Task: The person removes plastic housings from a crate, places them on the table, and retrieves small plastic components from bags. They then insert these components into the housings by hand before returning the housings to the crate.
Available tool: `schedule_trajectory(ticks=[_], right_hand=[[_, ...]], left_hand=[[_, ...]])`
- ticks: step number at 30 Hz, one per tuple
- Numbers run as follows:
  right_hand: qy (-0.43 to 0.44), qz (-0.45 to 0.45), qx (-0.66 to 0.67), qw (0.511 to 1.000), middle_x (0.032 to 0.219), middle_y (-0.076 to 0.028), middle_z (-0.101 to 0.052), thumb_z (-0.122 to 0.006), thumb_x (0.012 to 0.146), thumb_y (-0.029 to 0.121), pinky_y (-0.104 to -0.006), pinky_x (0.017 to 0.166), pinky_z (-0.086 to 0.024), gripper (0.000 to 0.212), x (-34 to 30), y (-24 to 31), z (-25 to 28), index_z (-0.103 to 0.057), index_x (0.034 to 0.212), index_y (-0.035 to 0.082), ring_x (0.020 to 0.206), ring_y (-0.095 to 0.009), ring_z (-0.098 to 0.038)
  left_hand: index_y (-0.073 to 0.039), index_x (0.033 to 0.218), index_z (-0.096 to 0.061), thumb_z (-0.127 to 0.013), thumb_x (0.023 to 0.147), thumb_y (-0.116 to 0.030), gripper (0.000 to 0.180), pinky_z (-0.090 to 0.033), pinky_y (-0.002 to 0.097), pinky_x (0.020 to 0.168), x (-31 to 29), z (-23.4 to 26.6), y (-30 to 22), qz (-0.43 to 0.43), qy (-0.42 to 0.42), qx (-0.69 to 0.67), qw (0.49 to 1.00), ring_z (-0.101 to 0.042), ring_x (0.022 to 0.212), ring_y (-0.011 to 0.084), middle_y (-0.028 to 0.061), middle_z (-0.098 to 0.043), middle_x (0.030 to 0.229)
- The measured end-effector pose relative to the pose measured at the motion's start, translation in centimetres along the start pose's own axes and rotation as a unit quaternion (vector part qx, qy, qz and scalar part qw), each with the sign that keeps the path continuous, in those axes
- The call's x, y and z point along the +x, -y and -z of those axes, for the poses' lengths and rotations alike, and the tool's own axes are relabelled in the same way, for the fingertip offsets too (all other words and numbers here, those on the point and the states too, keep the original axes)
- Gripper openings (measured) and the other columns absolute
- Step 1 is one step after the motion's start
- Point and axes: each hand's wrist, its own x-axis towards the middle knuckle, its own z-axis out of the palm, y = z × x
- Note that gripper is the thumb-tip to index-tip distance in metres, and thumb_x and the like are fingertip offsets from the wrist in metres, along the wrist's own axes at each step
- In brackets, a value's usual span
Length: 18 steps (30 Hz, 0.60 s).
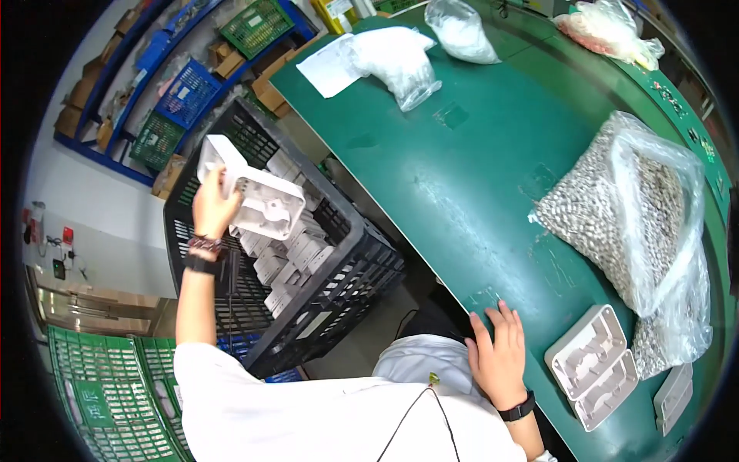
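Observation:
My left hand (211, 205) holds two white moulded plastic housings (254, 192) raised above a black slatted crate (350, 273) on my left. Inside the crate lie several more of the same white parts (289, 258). My right hand (499, 356) rests flat, fingers spread, on the near edge of the green table (462, 177), holding nothing. Just right of that hand, two white housings (593, 366) lie side by side on the table, hollow side up.
A large clear bag of small grey metal pieces (631, 223) sits on the table's right. Further bags (400, 58) and a white sheet (331, 65) lie at the far end. Blue shelving with green and blue baskets (185, 92) stands behind the crate; green crates (108, 393) stand at lower left.

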Motion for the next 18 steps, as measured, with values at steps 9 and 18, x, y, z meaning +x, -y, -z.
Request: schedule_trajectory(ticks=[9,18], right_hand=[[-0.275,0.079,0.194,0.938,0.116,-0.021,-0.047,-0.068,0.076,0.019,-0.0452,0.086,-0.041,0.061,0.9,1.7,6.1,-0.038,0.128,0.004,0.107,-0.040,-0.049],[-0.181,-0.110,0.154,0.965,0.097,-0.013,-0.051,-0.059,0.082,0.017,-0.0340,0.061,-0.047,0.047,-3.4,0.1,6.1,-0.043,0.125,0.003,0.076,-0.030,-0.057]], left_hand=[[-0.001,0.111,-0.050,-0.067,0.066,-0.006,0.048,-0.048,0.0344,0.073,-5.7,6.8,-22.2,-0.245,-0.024,-0.229,0.942,-0.060,0.085,0.0307,0.0160,-0.059,0.096],[0.000,0.120,-0.046,-0.070,0.067,-0.008,0.058,-0.046,0.0323,0.076,-11.6,0.5,-31.7,-0.293,0.228,-0.412,0.832,-0.056,0.087,0.0247,0.0130,-0.056,0.100]])
